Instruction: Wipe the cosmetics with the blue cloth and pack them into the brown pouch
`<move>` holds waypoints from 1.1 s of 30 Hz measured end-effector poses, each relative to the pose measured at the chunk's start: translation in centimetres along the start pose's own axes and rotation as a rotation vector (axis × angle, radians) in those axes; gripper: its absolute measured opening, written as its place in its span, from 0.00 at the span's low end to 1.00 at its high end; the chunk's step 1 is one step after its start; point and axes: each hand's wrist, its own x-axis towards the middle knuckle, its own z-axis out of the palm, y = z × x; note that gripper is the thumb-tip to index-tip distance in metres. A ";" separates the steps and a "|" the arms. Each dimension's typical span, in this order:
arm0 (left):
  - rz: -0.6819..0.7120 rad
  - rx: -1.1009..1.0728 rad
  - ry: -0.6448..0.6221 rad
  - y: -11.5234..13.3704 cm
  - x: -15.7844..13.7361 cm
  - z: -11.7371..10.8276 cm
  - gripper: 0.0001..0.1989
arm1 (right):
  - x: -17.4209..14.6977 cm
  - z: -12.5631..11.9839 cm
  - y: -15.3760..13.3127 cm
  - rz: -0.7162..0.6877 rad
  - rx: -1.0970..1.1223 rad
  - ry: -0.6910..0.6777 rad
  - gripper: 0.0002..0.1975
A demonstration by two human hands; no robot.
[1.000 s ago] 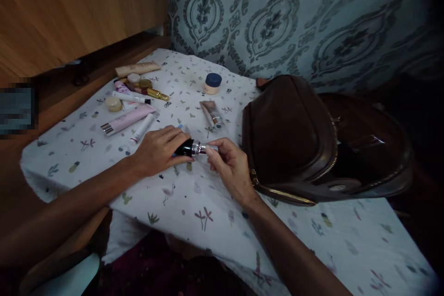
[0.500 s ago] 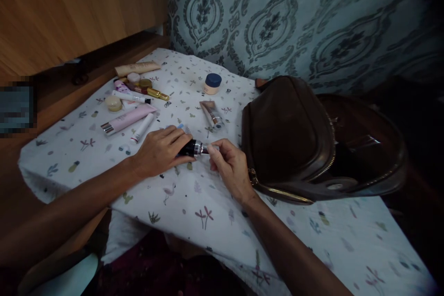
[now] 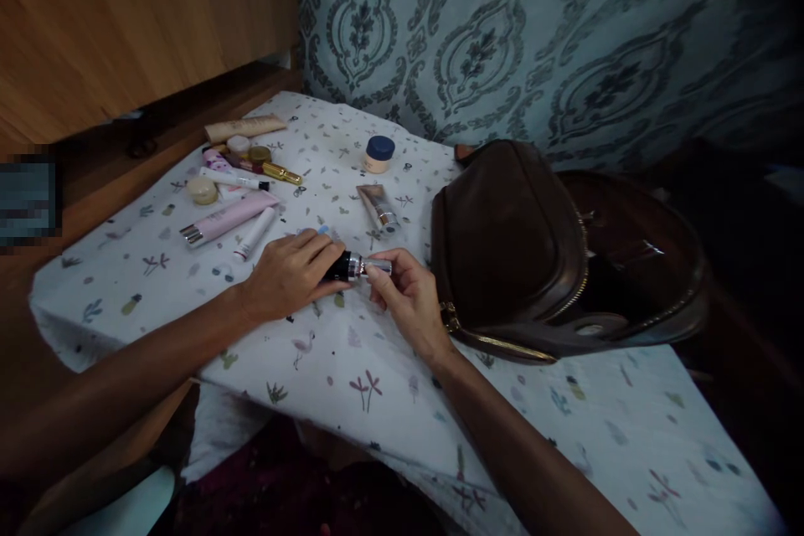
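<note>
My left hand (image 3: 290, 275) lies over the table with its fingers wrapped round the black body of a black-and-silver cylinder (image 3: 341, 266), partly hidden under the fingers. My right hand (image 3: 411, 295) pinches the cylinder's narrower silver end between thumb and fingers. What kind of item it is I cannot make out. Just beyond the hands lies a small silver-brown tube (image 3: 378, 209). Left of it are a white stick-shaped tube (image 3: 255, 234) and a pink tube (image 3: 226, 219) with a silver cap.
A brown leather bag (image 3: 502, 243) stands unzipped on the right. At the back sits a jar with a blue lid (image 3: 379, 153). Several cosmetics cluster at left, including a beige tube (image 3: 244, 129), a gold tube (image 3: 282, 174) and a cream jar (image 3: 202, 190). A patterned cloth (image 3: 370, 452) covers the table.
The view has shifted slightly, so the scene sits a little further left. Both hands keep their hold on the cylinder; more of its silver end shows past my right thumb.
</note>
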 end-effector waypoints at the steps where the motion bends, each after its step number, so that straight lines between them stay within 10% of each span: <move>1: -0.001 0.002 0.003 0.0 0.0 0.0 0.21 | 0.0 0.0 0.0 0.005 0.011 0.005 0.21; 14: 0.021 -0.041 0.028 0.4 0.5 0.0 0.21 | 0.1 0.1 -0.3 0.047 0.142 0.016 0.22; 33: -0.606 -0.891 -0.440 -1.2 1.5 -2.3 0.19 | 1.1 -1.0 -1.0 0.159 0.492 0.226 0.27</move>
